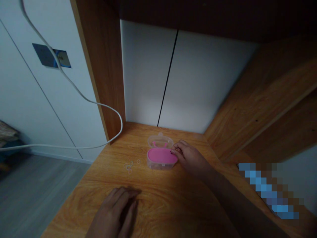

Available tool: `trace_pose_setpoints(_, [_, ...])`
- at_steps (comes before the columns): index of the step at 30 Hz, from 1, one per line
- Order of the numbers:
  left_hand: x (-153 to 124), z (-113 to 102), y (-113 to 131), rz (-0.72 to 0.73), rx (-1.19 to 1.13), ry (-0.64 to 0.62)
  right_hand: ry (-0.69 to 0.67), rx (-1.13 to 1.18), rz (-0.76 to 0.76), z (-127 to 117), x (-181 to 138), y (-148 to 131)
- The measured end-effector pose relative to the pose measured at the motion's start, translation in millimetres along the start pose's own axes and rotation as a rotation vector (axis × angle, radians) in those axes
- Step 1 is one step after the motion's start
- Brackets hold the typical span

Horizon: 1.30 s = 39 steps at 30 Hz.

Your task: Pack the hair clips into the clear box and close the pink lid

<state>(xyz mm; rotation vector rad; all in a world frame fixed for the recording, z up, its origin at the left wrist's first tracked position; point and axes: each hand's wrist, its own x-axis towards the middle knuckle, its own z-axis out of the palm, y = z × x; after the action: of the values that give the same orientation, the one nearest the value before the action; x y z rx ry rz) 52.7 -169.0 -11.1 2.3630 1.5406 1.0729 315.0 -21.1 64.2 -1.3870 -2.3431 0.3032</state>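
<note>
A small pink box [161, 157] with a clear open lid [160, 141] sits on the wooden desk [173, 198]. My right hand [189, 158] rests at the box's right edge, fingertips curled against its rim. Several tiny clear and pink rubber bands [130, 164] lie scattered on the desk just left of the box. My left hand [119, 211] lies flat on the desk nearer to me, fingers stretched out and together, holding nothing.
A white cable [74, 86] hangs down the left side past the desk's wooden side panel [104, 72]. White wall panels [188, 79] close the back. Wooden shelving [267, 99] rises on the right. Grey floor [37, 191] lies left of the desk edge.
</note>
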Motion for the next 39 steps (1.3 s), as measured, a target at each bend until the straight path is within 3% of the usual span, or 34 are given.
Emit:
trace_pose_setpoints(8, [-3.2,1.9,-1.6,-0.036,-0.051,-0.007,0.002,-0.046,-0.023,0.9,0.1,1.9])
trace_pose_setpoints(13, [-1.5,1.2,-10.3,-0.139,-0.12,-0.005,0.26,0.03,-0.044,5.5,-16.9,-3.9])
trace_pose_setpoints(15, [8.9,-3.7,-18.7,-0.202,-0.113,-0.038,0.275,0.049,-0.126,16.9,-30.4,-12.0])
trace_pose_setpoints(20, [52.8,-17.0,-51.0,-0.28,0.03,-0.122,0.141,0.101,-0.389,57.8,-66.4,-36.8])
trace_pose_setpoints(24, [78.9,-19.2,-73.7,-0.24,0.066,-0.218,0.022,0.166,-0.407,76.0,-76.9,-46.6])
trace_pose_setpoints(28, [85.2,-16.5,-85.8,-0.181,0.009,-0.272,-0.027,0.212,-0.398,74.9,-73.7,-47.7])
trace_pose_setpoints(33, [81.3,-15.5,-87.7,-0.115,-0.078,-0.219,-0.078,0.232,-0.389,72.2,-70.4,-45.9])
trace_pose_setpoints(39, [86.0,-8.6,-86.5,-0.175,-0.073,-0.118,-0.094,0.268,-0.365,76.2,-70.5,-43.3])
